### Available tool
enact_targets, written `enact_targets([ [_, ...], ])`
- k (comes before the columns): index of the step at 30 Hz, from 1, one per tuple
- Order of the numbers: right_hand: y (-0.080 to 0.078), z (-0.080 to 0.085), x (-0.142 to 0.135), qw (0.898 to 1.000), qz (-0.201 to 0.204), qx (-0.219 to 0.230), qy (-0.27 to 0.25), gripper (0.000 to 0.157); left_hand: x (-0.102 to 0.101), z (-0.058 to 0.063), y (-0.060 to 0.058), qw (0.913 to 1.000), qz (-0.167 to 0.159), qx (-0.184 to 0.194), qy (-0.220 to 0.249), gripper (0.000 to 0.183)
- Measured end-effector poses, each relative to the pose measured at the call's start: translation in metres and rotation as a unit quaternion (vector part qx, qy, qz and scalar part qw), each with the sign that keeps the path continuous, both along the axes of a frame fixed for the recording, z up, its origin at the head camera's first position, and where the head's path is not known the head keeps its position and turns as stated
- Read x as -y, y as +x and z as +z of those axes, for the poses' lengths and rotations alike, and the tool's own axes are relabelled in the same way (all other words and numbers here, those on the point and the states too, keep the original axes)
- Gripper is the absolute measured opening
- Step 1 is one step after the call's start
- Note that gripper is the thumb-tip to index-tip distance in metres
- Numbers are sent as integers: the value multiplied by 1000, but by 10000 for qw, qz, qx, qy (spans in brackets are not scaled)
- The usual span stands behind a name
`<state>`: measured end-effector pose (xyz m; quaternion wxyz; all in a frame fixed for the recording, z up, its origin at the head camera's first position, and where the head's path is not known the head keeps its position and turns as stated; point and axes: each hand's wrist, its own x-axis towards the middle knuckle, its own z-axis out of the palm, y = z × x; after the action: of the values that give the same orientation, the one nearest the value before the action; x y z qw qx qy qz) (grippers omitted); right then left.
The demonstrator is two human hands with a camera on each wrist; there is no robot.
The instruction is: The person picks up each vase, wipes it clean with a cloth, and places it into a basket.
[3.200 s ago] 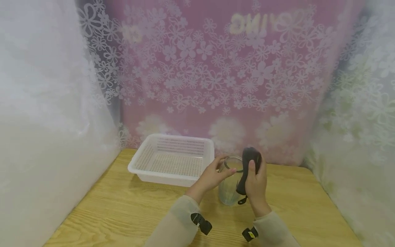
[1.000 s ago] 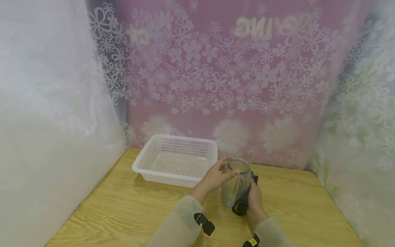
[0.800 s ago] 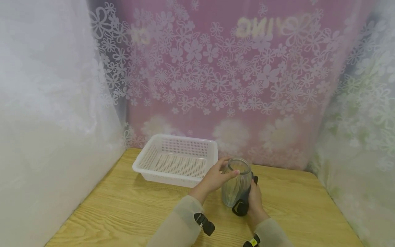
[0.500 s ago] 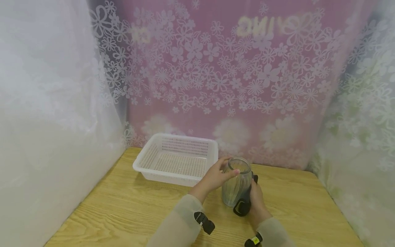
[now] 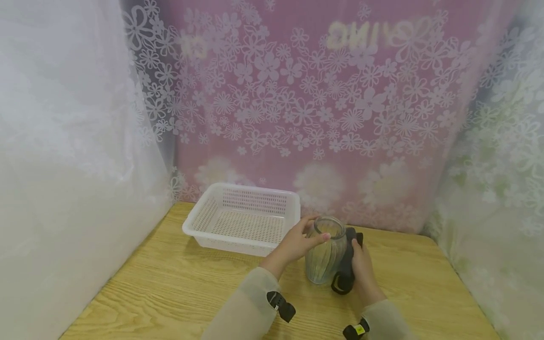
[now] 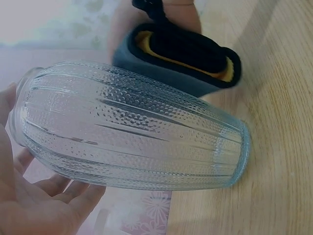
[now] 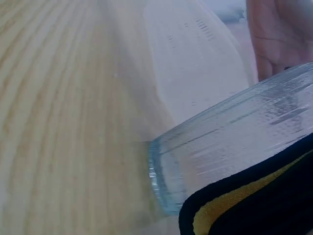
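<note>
A clear ribbed glass vase stands upright on the wooden table. My left hand holds it at the neck, with the thumb at the rim and the fingers round the far side. In my right hand is a folded dark grey item with black edging and a black loop at its lower end. The left wrist view shows a yellow lining inside this folded item, which overlaps the side of the vase. The right fingers are mostly hidden behind the item.
A white perforated plastic basket sits at the back of the table, left of the vase. A pink flowered curtain hangs behind, and pale sheets close off both sides.
The right hand first held the dark item high beside the vase's rim, then lowered it along the vase's right side. Lately both shifted slightly right. The left hand keeps its hold.
</note>
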<state>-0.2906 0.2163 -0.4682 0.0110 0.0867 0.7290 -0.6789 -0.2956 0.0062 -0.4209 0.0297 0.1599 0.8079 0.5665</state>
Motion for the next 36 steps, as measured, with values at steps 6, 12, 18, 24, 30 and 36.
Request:
enact_targets([
  [6,7,21,-5,9992,-154,-374,-65,73,0,1,-1,10000,-42,0,11,66],
  [12,16,43,-5,9968,-249,-736,-183,72,0,1,-2,9999,-91,-86,51,67],
  [18,26,62,-1,9926,-532,-1075,-183,66,1,1,-2,9998,-131,-71,91,67],
  [24,31,79,7,9813,-766,-1764,-130,59,1,-1,-3,9997,-154,-160,74,67],
  [30,38,93,20,9597,-949,-2634,240,54,1,-1,-3,9997,-152,-177,58,69],
  [36,40,92,32,9333,-1043,-3316,903,49,2,-1,-1,9998,-122,-131,14,70],
])
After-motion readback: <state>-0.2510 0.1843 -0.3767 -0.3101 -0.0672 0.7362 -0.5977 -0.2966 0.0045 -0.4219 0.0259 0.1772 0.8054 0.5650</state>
